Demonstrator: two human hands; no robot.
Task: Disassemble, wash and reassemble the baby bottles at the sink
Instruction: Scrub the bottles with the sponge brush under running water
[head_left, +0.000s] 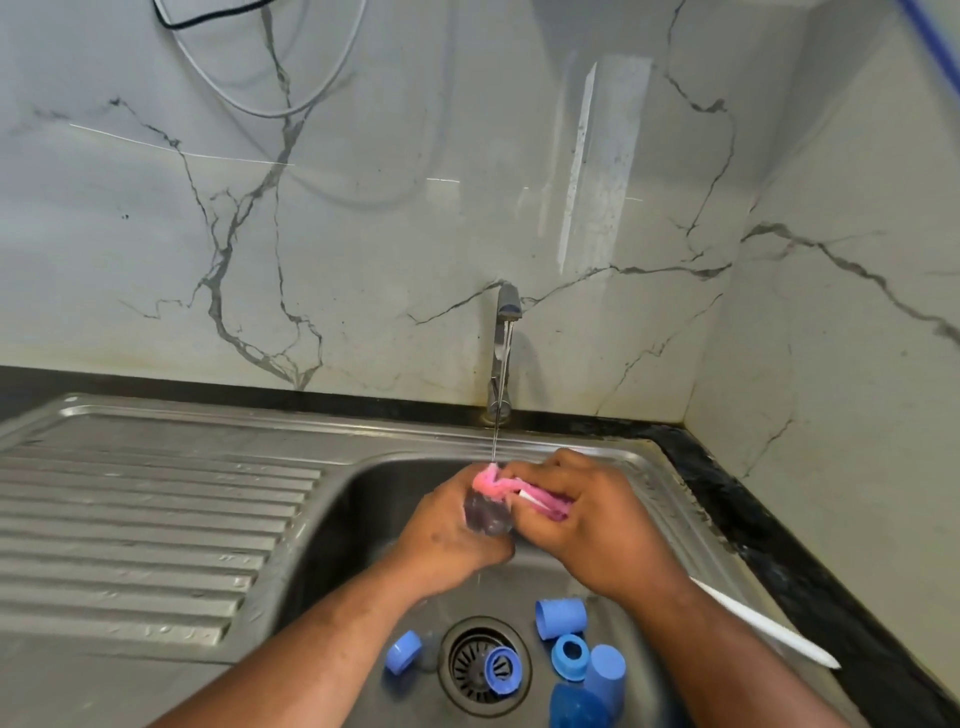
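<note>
My left hand grips a small clear bottle part over the sink basin. My right hand holds a pink bottle brush whose bristles press on that part under a thin stream from the tap. The brush's white handle sticks out behind my right wrist. Several blue bottle pieces lie on the basin floor: a ring left of the drain, a ring on the drain, a cap and collars to the right.
A ribbed steel draining board lies left of the basin. The drain strainer sits at the basin's middle. A black counter edge runs along the right, below marble-patterned walls. Cables hang on the wall at top left.
</note>
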